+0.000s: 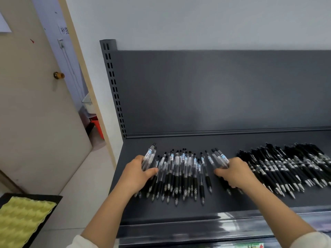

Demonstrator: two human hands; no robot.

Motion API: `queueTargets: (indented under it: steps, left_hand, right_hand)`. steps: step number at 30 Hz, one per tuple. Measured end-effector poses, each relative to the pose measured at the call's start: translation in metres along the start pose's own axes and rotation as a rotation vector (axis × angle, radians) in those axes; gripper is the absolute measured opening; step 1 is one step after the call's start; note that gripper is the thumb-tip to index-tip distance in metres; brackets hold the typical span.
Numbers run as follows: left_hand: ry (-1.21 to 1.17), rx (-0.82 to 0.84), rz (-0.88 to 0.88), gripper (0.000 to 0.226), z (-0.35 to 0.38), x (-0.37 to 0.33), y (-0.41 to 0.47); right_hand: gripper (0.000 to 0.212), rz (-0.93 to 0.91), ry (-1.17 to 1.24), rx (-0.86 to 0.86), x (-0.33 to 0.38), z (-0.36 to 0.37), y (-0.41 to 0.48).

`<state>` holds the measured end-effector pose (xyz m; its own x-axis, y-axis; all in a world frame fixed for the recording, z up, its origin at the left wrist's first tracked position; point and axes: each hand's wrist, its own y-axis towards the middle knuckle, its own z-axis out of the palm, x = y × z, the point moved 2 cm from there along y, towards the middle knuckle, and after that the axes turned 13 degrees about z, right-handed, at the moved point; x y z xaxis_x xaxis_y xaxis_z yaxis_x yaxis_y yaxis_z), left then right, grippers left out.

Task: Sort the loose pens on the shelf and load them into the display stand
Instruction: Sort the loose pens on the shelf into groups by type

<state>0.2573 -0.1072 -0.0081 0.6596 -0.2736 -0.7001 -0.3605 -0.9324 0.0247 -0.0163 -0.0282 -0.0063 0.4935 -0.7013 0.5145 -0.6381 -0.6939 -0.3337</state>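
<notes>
Bunched clear pens [180,169] on the shelf [179,210].
The left hand [138,173] and right hand [234,173] each grip several; judged light, stiff, slippery, apt to roll; take hold mid-barrel.

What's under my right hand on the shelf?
A few clear-barrelled pens, gripped by the right hand; their middles are hidden beneath it, so the count is unclear.

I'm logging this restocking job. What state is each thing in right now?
Clear pens: loose, lying side by side on the shelf.
Black pens: loose, separate pile on the right.
Left hand: grips a few clear ones, left end.
Right hand: grips a few clear ones, right end.
Door: open.
</notes>
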Motion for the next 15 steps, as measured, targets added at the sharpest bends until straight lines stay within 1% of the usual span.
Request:
queueTargets:
  steps: [3, 10, 12, 15]
  left_hand:
    - [-0.049, 0.009, 0.024, 0.037, -0.001, -0.003, -0.003]
    - [0.018, 0.068, 0.002, 0.054, 0.009, -0.009, -0.001]
    - [0.022, 0.064, 0.005, 0.049, 0.009, -0.01, 0.0]
    - [0.016, 0.065, 0.008, 0.033, 0.007, -0.008, 0.001]
  right_hand:
    - [0.03, -0.038, 0.183, 0.015, 0.0, -0.007, -0.007]
    - [0.038, -0.084, 0.458, 0.094, 0.002, -0.016, -0.025]
    - [0.038, -0.072, 0.516, 0.123, 0.0, -0.017, -0.028]
    - [0.031, -0.031, 0.648, 0.186, -0.003, -0.017, -0.032]
